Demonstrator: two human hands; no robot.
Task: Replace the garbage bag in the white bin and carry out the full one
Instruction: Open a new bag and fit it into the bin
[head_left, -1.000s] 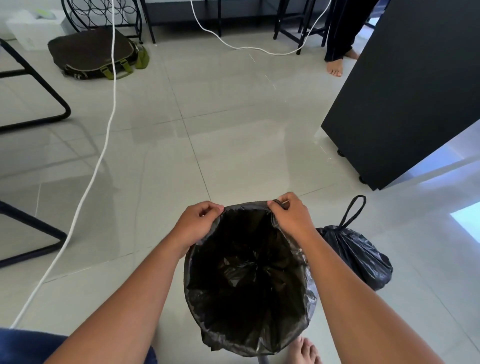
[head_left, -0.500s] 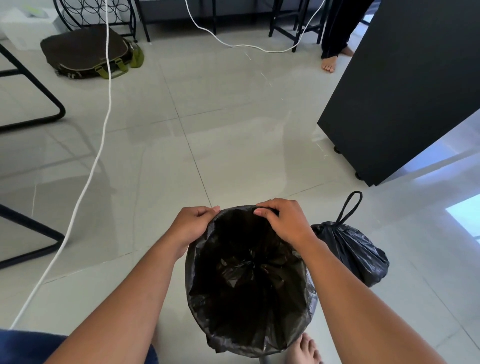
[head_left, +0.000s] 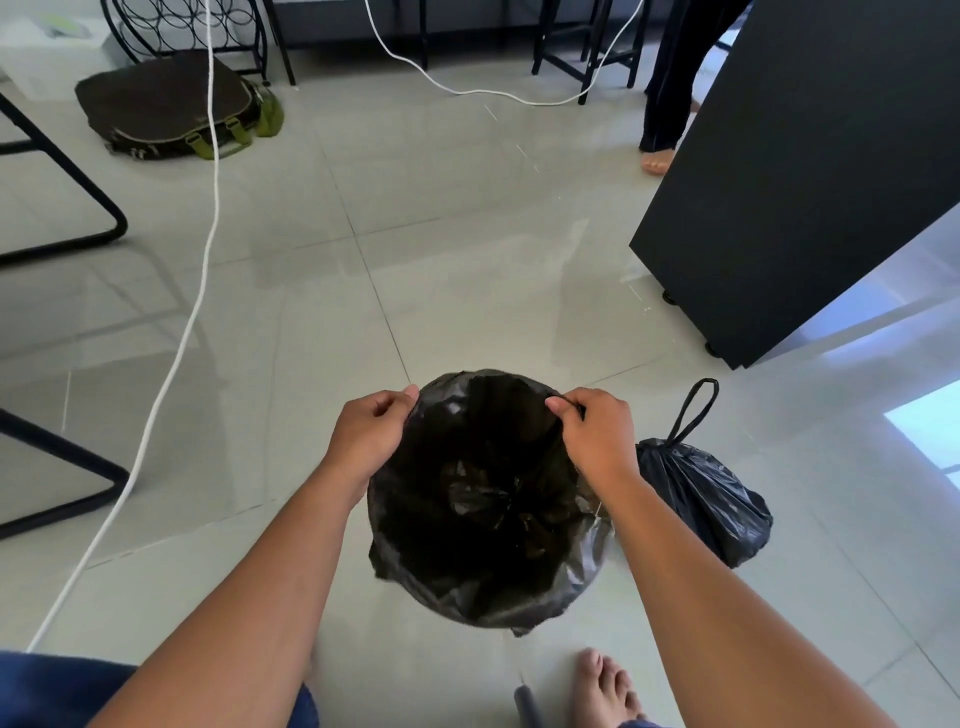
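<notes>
Two hands (head_left: 366, 431) (head_left: 597, 436) grip a bag liner (head_left: 488, 519) over glossy grey floor tiles (head_left: 467, 249)

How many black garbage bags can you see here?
2. The open bag sits in the middle, its rim held by the left hand and right hand. The tied full bag rests on the floor beside it, to the right.
</notes>
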